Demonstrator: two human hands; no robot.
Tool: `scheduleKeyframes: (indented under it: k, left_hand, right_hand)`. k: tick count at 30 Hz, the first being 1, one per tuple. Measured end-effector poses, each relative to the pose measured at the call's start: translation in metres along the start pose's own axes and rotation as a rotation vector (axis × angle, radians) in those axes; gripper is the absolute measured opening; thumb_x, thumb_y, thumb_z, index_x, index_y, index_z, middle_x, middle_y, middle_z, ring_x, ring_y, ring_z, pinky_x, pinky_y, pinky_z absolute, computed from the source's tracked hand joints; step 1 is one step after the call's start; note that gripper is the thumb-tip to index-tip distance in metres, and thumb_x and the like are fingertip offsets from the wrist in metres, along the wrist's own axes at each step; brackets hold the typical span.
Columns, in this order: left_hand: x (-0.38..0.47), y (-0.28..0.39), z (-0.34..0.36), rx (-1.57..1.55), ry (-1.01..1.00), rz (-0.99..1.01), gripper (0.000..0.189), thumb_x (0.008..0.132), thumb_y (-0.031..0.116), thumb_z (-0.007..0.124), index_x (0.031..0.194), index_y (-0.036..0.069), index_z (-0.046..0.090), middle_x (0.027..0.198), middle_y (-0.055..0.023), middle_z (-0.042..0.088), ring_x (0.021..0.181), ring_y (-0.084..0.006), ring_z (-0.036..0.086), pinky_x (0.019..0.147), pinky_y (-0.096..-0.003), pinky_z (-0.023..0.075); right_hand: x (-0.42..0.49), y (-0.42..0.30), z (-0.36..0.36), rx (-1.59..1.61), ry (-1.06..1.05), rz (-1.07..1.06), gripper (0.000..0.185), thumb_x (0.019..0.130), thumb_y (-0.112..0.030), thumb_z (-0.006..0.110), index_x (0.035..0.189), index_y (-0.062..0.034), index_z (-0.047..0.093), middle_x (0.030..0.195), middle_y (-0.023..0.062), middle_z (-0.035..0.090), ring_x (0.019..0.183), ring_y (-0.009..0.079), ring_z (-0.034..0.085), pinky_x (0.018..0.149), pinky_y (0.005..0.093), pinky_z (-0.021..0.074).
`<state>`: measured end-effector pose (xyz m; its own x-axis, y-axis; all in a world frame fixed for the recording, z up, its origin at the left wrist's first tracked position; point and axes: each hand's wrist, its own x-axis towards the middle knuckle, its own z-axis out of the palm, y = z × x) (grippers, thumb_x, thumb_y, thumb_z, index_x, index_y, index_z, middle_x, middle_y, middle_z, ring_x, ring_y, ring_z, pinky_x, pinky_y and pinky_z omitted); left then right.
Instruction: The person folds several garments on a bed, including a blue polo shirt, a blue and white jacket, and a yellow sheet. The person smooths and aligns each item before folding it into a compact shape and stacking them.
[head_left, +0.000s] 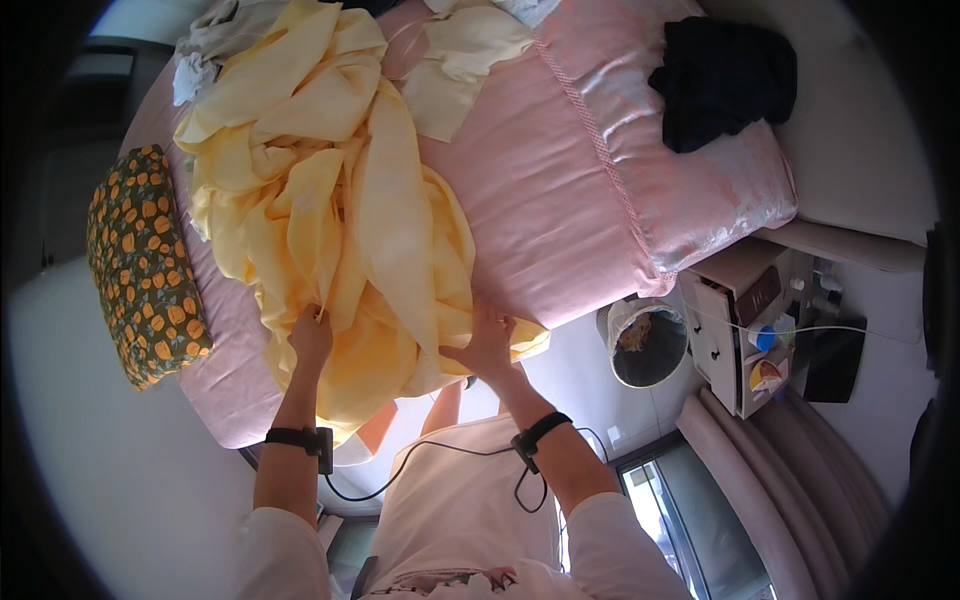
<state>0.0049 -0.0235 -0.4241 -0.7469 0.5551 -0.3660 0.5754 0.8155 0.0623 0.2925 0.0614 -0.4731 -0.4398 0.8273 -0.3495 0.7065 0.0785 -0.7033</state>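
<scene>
A large crumpled yellow cloth (394, 217), possibly a sheet or duvet cover, lies heaped on the bed and hangs over its near edge. With bent fingers, my left hand (310, 337) pinches a raised fold of it. My right hand (489, 341) rests at the cloth's right side near the bed edge, thumb and fingers spread. Its fingertips are partly in shadow against the fabric. Beneath the cloth is a pink bedspread (540, 202) with a braided trim towards the right.
A dark pillow with an orange floral print (146, 270) lies at the bed's left edge. Cream garments (457, 67) and a black garment (724, 82) lie on the bed. A lined waste bin (649, 360) stands beside a nightstand (712, 337). A cable (442, 444) links my wrist straps.
</scene>
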Motion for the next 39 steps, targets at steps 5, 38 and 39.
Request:
scheduleKeyframes:
  k: [5, 38, 39]
  left_hand:
    - [-0.01, -0.016, -0.029, -0.405, 0.007, -0.05, 0.012, 0.085, 0.015, 0.053, 0.086, 0.004, 0.058, 0.077, -0.0083, 0.061, 0.072, -0.0224, 0.057, 0.064, -0.031, 0.0417]
    - [-0.089, -0.336, -0.528, -0.639, 0.788, -0.148, 0.018, 0.076, 0.021, 0.061, 0.088, 0.007, 0.066, 0.073, -0.0081, 0.065, 0.065, -0.0169, 0.061, 0.062, -0.0307, 0.0476]
    - [-0.09, -0.323, -0.525, -0.491, 0.787, -0.134, 0.019, 0.075, 0.022, 0.062, 0.085, 0.008, 0.067, 0.073, -0.0098, 0.065, 0.065, -0.0187, 0.062, 0.061, -0.032, 0.048]
  right_hand:
    - [-0.002, -0.003, 0.03, 0.242, -0.159, 0.212, 0.067, 0.068, -0.026, 0.071, 0.123, -0.0022, 0.042, 0.106, 0.0173, 0.055, 0.099, 0.0346, 0.053, 0.087, 0.0436, 0.0381]
    - [0.083, -0.294, -0.554, 1.017, 0.308, -0.275, 0.041, 0.093, -0.036, 0.042, 0.122, -0.0074, 0.046, 0.119, 0.009, 0.053, 0.108, 0.0233, 0.052, 0.093, 0.0396, 0.0436]
    - [0.096, -0.287, -0.537, 0.989, 0.242, -0.198, 0.04, 0.092, -0.036, 0.044, 0.121, -0.008, 0.048, 0.117, 0.0087, 0.054, 0.107, 0.0224, 0.053, 0.091, 0.0389, 0.0448]
